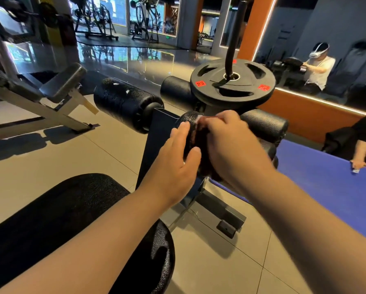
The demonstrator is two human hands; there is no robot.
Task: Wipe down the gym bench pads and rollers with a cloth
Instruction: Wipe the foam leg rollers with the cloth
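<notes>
r. hand (230, 145) lies over the lower right roller (264, 124), fingers curled round a dark red cloth (200, 136), pressing it on the roller's inner end beside the frame post (158, 132). l. hand (173, 160): fingers nearly straight, laid against the same roller end, thumb touching the cloth edge; appears to grip nothing, but motion blur limits certainty. left roller (122, 102) sits on the post's other side, apart from both hands. weight plate (232, 85), marked 10 kg, sits just behind the rollers. seat pad (61, 219) is at bottom left, under the l. forearm. blue mat (336, 181) lies at right.
</notes>
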